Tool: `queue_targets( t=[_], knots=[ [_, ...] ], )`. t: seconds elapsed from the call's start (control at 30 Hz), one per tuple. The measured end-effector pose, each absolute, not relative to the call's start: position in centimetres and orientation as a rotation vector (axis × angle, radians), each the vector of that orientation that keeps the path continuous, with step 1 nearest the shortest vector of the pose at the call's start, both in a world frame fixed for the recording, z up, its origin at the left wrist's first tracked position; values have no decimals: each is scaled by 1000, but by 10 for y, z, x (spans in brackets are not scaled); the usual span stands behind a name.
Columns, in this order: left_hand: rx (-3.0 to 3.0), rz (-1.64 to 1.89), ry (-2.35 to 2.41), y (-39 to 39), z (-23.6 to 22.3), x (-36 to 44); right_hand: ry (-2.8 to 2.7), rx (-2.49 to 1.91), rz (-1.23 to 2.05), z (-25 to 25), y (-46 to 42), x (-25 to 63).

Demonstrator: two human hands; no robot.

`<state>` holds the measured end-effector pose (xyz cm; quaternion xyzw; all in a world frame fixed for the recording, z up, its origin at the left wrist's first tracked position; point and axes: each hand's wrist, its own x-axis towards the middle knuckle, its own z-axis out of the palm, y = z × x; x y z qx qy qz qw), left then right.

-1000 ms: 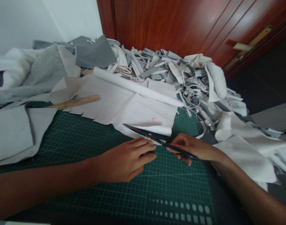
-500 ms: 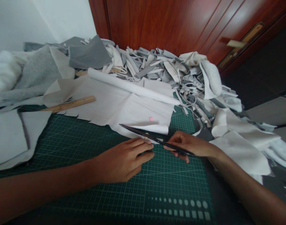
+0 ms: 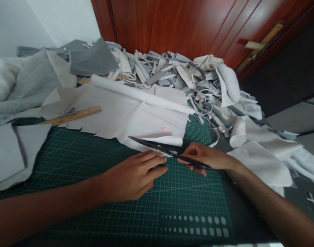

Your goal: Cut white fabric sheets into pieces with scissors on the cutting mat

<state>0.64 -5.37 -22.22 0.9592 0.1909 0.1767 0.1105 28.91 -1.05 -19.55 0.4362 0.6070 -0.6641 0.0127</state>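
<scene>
My right hand (image 3: 207, 157) grips the handles of black scissors (image 3: 157, 147) whose blades point left along the near edge of a white sheet of fabric (image 3: 136, 120). My left hand (image 3: 132, 175) lies flat on the green cutting mat (image 3: 95, 178), fingers stretched toward the scissors' pivot and touching the sheet's edge. A small pink piece (image 3: 163, 129) sits on the white sheet just behind the blades.
A wooden ruler (image 3: 71, 116) lies at the sheet's left end. A heap of grey and white fabric strips (image 3: 187, 79) fills the back right, larger grey pieces (image 3: 38, 79) the back left. White pieces (image 3: 259, 161) lie at right. A wooden door (image 3: 198, 24) stands behind.
The view has drifted slightly, so everything sits a little further left and higher. Both hands and the scissors keep the same pose at the sheet's edge.
</scene>
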Motion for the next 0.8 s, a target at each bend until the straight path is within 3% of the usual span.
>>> queue_targets(
  t=[0.8],
  knots=[
    [2853, 603, 504, -61, -218, 2, 1850, 1386, -2088, -195, -11, 288]
  ],
)
